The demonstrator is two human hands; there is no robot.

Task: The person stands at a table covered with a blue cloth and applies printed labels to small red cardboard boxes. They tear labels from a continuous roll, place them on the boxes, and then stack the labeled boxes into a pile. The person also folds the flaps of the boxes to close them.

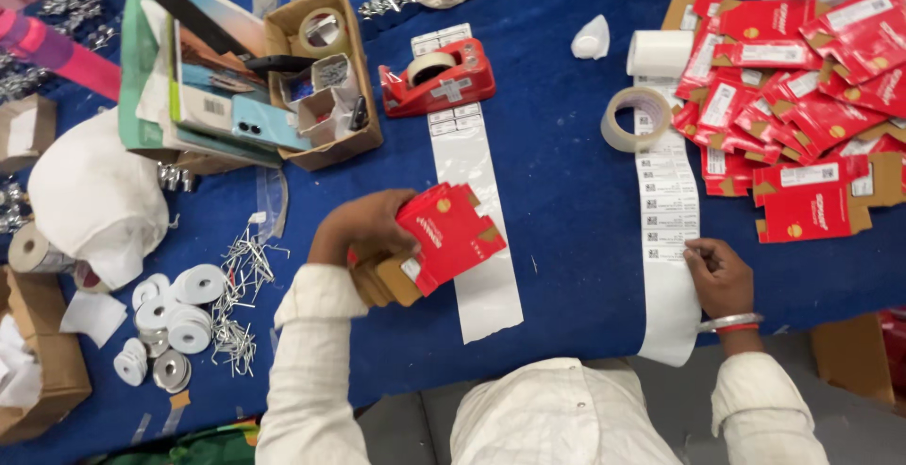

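My left hand (pixel 363 227) grips a stack of flat red cartons (pixel 444 236) with brown cardboard insides, held above the blue table. My right hand (pixel 719 274) rests on a long white strip of printed labels (pixel 666 202), fingertips pinching at a label near its lower part. A second white label strip (pixel 475 158) lies under the cartons, running toward a red tape dispenser (pixel 439 76). A big pile of the same red flat cartons (pixel 802 87) is spread at the upper right, beyond my right hand.
A roll of clear tape (pixel 636 118) and a white label roll (pixel 659 51) lie by the strip's top. An open brown box (pixel 326 73) holds tape and small items. White tape rolls (pixel 175 319), metal clips (pixel 238 295), a white cap (pixel 94 196) and a phone (pixel 264 120) sit left.
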